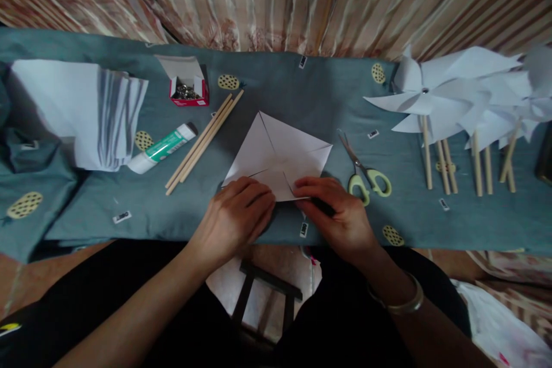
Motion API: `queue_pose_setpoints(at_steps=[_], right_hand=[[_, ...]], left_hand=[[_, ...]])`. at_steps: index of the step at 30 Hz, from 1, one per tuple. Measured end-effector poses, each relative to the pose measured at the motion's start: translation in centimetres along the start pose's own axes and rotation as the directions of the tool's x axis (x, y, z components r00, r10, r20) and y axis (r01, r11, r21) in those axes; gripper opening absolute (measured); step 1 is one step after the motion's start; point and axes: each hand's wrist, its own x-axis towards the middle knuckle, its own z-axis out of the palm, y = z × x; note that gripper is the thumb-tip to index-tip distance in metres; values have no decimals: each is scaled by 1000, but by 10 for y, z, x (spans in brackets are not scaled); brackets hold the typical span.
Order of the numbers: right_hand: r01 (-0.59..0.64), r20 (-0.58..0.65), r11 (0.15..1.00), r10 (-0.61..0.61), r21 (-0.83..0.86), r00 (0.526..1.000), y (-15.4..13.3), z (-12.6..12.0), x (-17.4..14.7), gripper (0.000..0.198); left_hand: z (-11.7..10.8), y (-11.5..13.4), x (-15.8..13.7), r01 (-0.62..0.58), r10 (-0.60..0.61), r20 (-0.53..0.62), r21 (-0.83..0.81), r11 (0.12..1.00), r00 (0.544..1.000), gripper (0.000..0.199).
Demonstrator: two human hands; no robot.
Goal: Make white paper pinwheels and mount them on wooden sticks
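A white square sheet of paper lies in front of me, with slits running inward from its corners. My left hand rests over its lower left side, fingers curled together on the near edge; the fingertips are partly hidden. My right hand pinches the lower right edge between thumb and fingers. Just right of the sheet lie scissors with light green handles, their blades a little apart. To the left, a few thin wooden sticks lie side by side.
A green and white glue stick and an open red box of small metal fasteners sit left of the sticks. A stack of white paper is at far left. Several paper pinwheels on sticks lie at right, on the green tablecloth.
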Motion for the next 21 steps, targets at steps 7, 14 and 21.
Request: queue_pose_setpoints(at_steps=[7,14,21], right_hand=[[16,-68,998,-19,-53,998,-3,6,12,9],[39,-142,978,-69,-207,987,-6,18,20,4],[22,-161,970,-62,-240,985,-7,22,21,5]], left_hand=[[5,1,1,41,-43,-32,-75,996,999,10],[12,-1,-3,102,-109,-67,-104,989,992,24],[14,-4,-5,88,-104,-73,-195,977,992,18]])
